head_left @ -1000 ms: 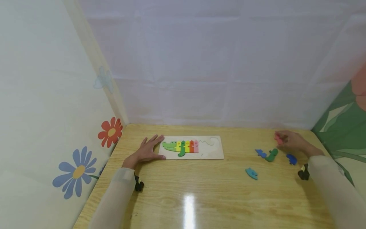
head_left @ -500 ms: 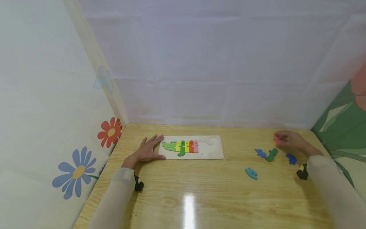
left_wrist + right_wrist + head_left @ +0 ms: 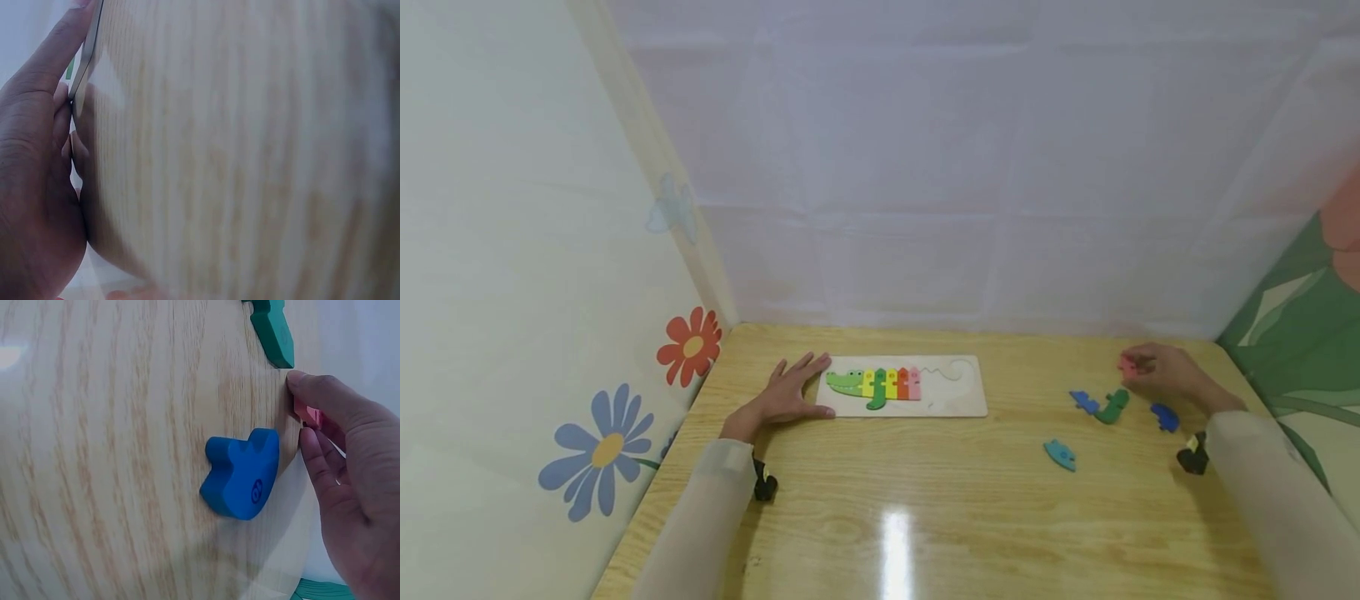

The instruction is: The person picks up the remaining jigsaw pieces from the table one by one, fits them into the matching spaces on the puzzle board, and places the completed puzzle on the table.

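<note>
My left hand [image 3: 788, 393] lies spread at the left end of a pale wooden crocodile puzzle board [image 3: 955, 404]. Its straight fingers reach the top corner and its thumb lies along the bottom edge. Fitted in the board are a green crocodile head [image 3: 844, 382] and several coloured body pieces [image 3: 891, 383]; the tail end shows bare outlines. At the far right, my right hand [image 3: 1167, 372] pinches a pink puzzle piece [image 3: 307, 413] between thumb and fingers, low over the table. Part of that piece is hidden by the fingers. Beside this hand lies a dark blue piece [image 3: 244, 478] with a printed number.
Left of the right hand, a green piece [image 3: 1112, 407] and a blue piece [image 3: 1083, 402] lie close together on the wooden table [image 3: 985, 517]. A light blue piece [image 3: 1060, 454] lies nearer the front. White sheeting [image 3: 880, 167] rises behind the table.
The right hand and the pink puzzle piece shift only slightly in place. Left hand, board and loose pieces stay where they were.
</note>
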Tool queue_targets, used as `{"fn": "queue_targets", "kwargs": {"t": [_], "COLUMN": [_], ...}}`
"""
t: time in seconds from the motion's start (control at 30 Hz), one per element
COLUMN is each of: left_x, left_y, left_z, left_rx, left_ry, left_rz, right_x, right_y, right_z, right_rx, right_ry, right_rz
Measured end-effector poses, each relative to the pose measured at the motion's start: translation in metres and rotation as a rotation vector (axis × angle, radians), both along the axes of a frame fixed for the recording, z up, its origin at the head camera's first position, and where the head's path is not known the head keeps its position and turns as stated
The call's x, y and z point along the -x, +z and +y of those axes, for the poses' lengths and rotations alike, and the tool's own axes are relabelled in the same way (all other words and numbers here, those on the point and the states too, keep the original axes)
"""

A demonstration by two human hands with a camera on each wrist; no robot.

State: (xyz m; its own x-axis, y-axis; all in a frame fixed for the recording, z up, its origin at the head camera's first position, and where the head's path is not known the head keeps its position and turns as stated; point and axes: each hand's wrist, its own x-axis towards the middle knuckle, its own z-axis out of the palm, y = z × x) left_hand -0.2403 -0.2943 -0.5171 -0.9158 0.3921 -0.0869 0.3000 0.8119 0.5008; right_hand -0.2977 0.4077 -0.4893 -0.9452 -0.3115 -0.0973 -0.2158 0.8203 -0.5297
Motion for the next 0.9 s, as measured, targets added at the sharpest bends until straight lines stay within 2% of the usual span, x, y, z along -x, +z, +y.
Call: {"fn": "queue_targets", "kwargs": {"t": [0.4, 0.67, 0.9], "left_x": [0.0015, 0.0025, 0.0016], "left_y": [0.0012, -0.0011, -0.0026], "left_z": [0.0004, 0.0007, 0.0003], "left_rx": [0.018, 0.016, 0.025], "left_ry": [-0.001, -0.003, -0.004], "left_rz": [-0.004, 0.005, 0.008], "right_x": [-0.0041, -0.0039, -0.0055], "right_y": [0.0024, 0.0009, 0.0067], "right_z": [-0.0038, -0.0026, -0.0076], "right_rx": [-0.014, 0.025, 0.008], "right_ry": [-0.014, -0.005, -0.037], "right_rz": [0.063, 0.108, 0.122]}}
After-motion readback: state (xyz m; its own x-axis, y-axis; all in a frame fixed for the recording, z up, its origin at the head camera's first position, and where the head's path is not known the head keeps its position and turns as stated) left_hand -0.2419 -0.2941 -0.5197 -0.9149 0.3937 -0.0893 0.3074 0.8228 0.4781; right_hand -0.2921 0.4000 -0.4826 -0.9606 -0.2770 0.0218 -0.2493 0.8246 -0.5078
